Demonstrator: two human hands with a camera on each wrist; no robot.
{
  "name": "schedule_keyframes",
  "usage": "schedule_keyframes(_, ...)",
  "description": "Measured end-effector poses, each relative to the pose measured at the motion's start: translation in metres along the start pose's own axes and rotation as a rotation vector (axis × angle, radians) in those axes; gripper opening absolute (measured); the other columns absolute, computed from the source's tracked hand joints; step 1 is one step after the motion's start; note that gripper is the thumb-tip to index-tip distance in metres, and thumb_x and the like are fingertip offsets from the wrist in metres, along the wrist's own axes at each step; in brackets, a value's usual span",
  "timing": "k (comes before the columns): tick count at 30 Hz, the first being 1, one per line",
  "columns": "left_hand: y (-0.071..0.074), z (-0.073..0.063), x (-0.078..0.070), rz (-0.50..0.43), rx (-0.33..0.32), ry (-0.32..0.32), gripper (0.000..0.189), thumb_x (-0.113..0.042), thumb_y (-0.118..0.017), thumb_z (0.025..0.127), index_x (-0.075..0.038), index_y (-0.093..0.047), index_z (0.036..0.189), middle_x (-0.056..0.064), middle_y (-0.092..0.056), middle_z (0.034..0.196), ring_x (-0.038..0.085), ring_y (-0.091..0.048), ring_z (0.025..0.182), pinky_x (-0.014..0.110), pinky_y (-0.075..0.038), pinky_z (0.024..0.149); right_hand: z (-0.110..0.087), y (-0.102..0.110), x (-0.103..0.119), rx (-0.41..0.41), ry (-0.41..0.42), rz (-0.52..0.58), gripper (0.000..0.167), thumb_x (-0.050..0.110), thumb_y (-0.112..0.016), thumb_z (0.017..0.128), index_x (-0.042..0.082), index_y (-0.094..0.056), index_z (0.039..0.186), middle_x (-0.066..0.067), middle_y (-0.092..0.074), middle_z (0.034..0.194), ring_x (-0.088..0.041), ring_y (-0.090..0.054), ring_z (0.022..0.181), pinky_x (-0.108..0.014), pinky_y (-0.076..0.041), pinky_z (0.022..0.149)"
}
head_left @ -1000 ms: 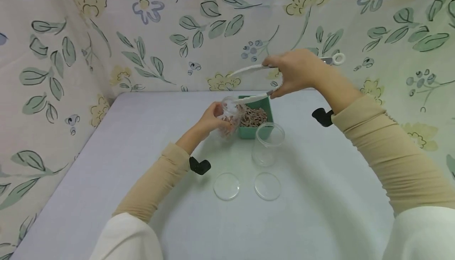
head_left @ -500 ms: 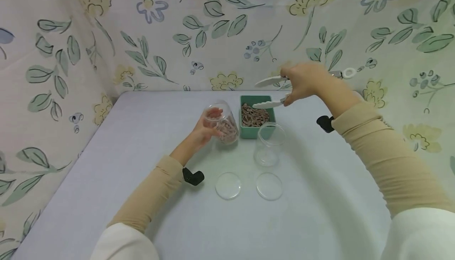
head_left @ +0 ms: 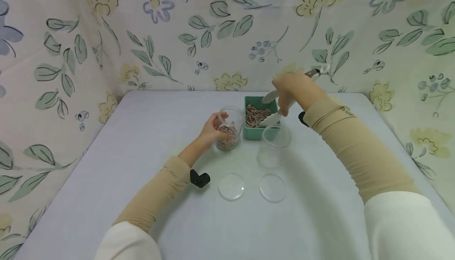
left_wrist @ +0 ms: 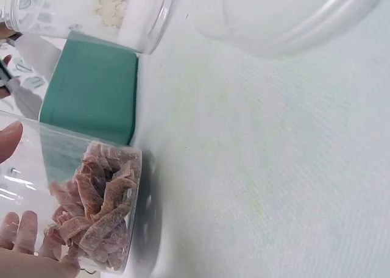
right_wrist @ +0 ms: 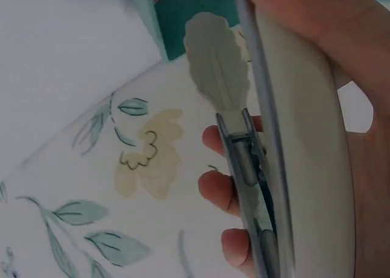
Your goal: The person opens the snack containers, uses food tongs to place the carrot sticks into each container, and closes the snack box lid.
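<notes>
My left hand point(head_left: 212, 130) grips a clear plastic jar point(head_left: 232, 117) from its left side. Brownish-pink strips point(left_wrist: 100, 208), like dried meat, fill its lower part in the left wrist view. A green bin point(head_left: 254, 134) beside the jar holds more of these strips point(head_left: 254, 115). White-tipped tongs point(right_wrist: 218, 61) are in my right hand point(head_left: 292, 89), which holds them around their handles. The tongs' tips are spread apart over the bin, the lower one down at the strips. Whether anything lies between the tips cannot be told.
A second clear jar point(head_left: 273, 149) without visible contents stands in front of the bin. Two clear round lids point(head_left: 231, 187) lie side by side nearer the front. A floral cloth point(head_left: 213, 35) hangs behind the table point(head_left: 170, 220).
The tongs have moved from the held jar's mouth rightward, then down into the bin. My left hand tilted the jar and has brought it back nearly upright.
</notes>
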State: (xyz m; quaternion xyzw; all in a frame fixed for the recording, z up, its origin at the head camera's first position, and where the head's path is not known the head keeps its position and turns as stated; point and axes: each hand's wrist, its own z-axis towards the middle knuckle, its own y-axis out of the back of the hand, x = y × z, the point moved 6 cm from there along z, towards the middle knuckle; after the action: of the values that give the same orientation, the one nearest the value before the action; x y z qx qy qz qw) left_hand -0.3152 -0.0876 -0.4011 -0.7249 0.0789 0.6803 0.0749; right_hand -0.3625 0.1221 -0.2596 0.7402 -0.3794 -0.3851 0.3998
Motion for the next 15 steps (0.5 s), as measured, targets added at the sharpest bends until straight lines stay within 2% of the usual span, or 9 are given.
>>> schedule_keyframes(3,-0.002,0.0,0.001,0.024,-0.014,0.021,0.078,0.022,-0.069,0.07,-0.004,-0.041,0.138,0.009,-0.041,0.15,0.022,-0.026,0.144,0.038,-0.022,0.116,0.004,0.005,0.01,0.023,-0.006,-0.159,0.084,0.039,-0.09,0.059,0.002,-0.057,0.128,-0.013,-0.064,0.11,-0.031,-0.055,0.096,-0.054,-0.049,0.085)
schedule_keyframes(5,-0.003,0.0,0.0,0.031,-0.017,0.029,0.078,0.021,-0.07,0.071,-0.005,-0.041,0.139,0.008,-0.04,0.15,0.022,-0.024,0.145,0.037,-0.02,0.117,0.006,0.002,0.017,0.046,-0.004,-0.236,0.083,0.04,-0.09,0.06,0.003,-0.059,0.127,-0.012,-0.065,0.112,-0.031,-0.057,0.098,-0.054,-0.048,0.088)
schedule_keyframes(8,-0.004,0.0,0.0,0.036,-0.014,0.036,0.079,0.021,-0.07,0.071,-0.005,-0.04,0.14,0.008,-0.039,0.151,0.022,-0.022,0.145,0.036,-0.018,0.117,0.011,-0.008,0.023,0.06,0.01,-0.273,0.086,0.042,-0.09,0.06,0.003,-0.057,0.13,-0.014,-0.064,0.119,-0.033,-0.058,0.105,-0.055,-0.045,0.094)
schedule_keyframes(10,-0.005,-0.001,0.0,0.042,-0.012,0.038,0.08,0.02,-0.071,0.071,-0.005,-0.04,0.14,0.008,-0.038,0.151,0.022,-0.022,0.146,0.036,-0.018,0.118,0.014,-0.015,0.024,0.046,0.022,-0.281,0.09,0.043,-0.09,0.061,0.002,-0.054,0.132,-0.015,-0.064,0.12,-0.033,-0.06,0.104,-0.055,-0.045,0.094)
schedule_keyframes(12,-0.004,0.0,0.0,0.047,-0.011,0.037,0.079,0.019,-0.072,0.071,-0.005,-0.04,0.14,0.008,-0.039,0.151,0.021,-0.021,0.146,0.037,-0.018,0.117,0.018,-0.019,0.023,0.037,0.026,-0.269,0.09,0.042,-0.089,0.061,0.002,-0.054,0.134,-0.014,-0.064,0.12,-0.032,-0.061,0.101,-0.053,-0.047,0.092)
schedule_keyframes(15,-0.003,0.002,0.002,0.059,-0.02,0.045,0.079,0.017,-0.074,0.071,-0.006,-0.041,0.139,0.007,-0.04,0.15,0.021,-0.021,0.146,0.038,-0.017,0.118,0.022,-0.022,0.019,0.028,0.044,-0.231,0.082,0.04,-0.088,0.063,0.003,-0.057,0.13,-0.012,-0.065,0.114,-0.029,-0.062,0.094,-0.05,-0.051,0.086)
